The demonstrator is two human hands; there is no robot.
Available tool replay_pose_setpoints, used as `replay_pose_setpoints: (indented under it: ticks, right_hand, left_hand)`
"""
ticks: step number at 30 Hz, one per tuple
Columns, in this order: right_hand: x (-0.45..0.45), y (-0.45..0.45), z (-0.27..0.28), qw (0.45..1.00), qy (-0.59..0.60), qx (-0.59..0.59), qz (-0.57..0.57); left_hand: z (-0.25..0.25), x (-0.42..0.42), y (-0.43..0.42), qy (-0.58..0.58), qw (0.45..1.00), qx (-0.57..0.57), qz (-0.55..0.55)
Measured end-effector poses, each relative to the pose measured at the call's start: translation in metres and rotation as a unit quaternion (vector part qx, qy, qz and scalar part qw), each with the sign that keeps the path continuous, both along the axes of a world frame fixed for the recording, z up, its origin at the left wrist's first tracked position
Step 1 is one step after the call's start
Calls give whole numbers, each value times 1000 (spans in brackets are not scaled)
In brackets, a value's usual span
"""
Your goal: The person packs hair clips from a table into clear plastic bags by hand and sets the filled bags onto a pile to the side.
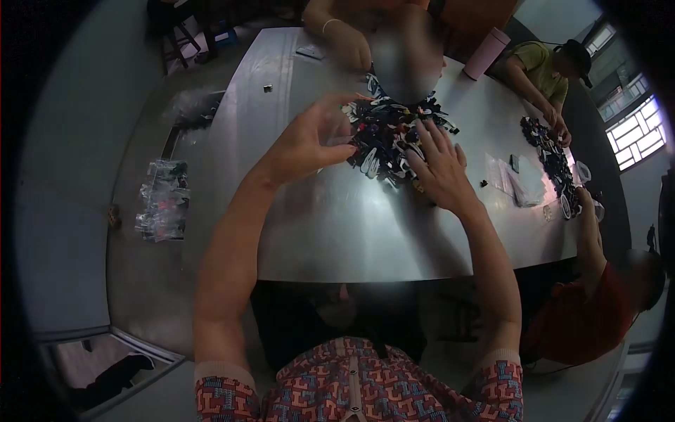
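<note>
A heap of small dark pieces (383,137), mixed with white loop-like and a few red and yellow bits, lies on the metal table. Their exact kind is too small to tell. At the left edge of the heap is my left hand (316,133), slightly blurred, its thumb apart from the curved fingers and nothing visible in it. My right hand (443,169) rests palm down over the heap's right side with its fingers spread. Whether its fingertips touch single pieces is hard to see.
Across the metal table (330,239), another person's hand (349,46) reaches by the heap. Two people work at a second dark pile (552,155) on the right. Clear plastic bags (520,184), a pink cylinder (486,53) and a phone-like object (310,53) lie or stand around. Bagged items (165,200) sit at left.
</note>
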State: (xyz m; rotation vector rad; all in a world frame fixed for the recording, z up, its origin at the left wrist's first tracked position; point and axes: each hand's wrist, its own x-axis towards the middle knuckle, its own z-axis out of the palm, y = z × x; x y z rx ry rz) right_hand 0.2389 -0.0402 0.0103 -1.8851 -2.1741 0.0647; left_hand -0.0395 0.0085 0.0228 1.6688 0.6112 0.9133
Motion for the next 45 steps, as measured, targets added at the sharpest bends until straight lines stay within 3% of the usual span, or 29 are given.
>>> replay_pose_setpoints:
  ticks: [4, 6, 14, 17, 20, 23, 24, 26, 27, 29, 31, 33, 37, 41, 45]
  right_hand:
    - [38, -32, -25, 997, -44, -35, -44]
    - [36, -38, -36, 998, -45, 5, -31]
    - [-43, 24, -52, 994, 57, 79, 51]
    - [-51, 53, -51, 975, 181, 66, 108]
    - [-43, 58, -15, 875, 451, -100, 146]
    - [-20, 56, -7, 863, 485, -66, 128]
    - [-10, 55, -7, 863, 485, -67, 127]
    - [6, 50, -9, 913, 374, -100, 127]
    - [11, 53, -15, 950, 277, -26, 144]
    - [24, 60, -23, 980, 177, 1, 94]
    - [30, 60, -20, 975, 187, 64, 100]
    - [36, 53, -2, 967, 240, -52, 72]
    - [26, 39, 9, 953, 212, -157, 148]
    - [6, 29, 16, 971, 131, -182, 81]
    - [14, 34, 5, 957, 187, -184, 120]
  left_hand:
    - [-10, 4, 3, -1, 1000, 20, -4]
    - [-9, 6, -2, -21, 1000, -5, -8]
    - [-16, 1, 6, -13, 1000, -4, -7]
    - [-23, 0, 11, -14, 1000, 9, -8]
    - [-24, 1, 10, -11, 1000, 1, -7]
    - [-21, 2, 9, -5, 1000, -22, -10]
    - [-21, 3, 8, 0, 1000, -26, -10]
    - [-23, 5, 6, 0, 1000, -22, -11]
    - [-24, 6, 6, 0, 1000, -17, -14]
    - [-26, 7, 4, 16, 1000, -16, -20]
    - [-28, 9, 4, 28, 999, -11, -26]
    - [-29, 9, 3, 40, 998, -31, -39]
    - [-25, 11, -1, 68, 996, -40, -29]
    - [-32, 13, 0, 59, 998, -10, -22]
    - [-33, 14, -1, 77, 997, -1, -22]
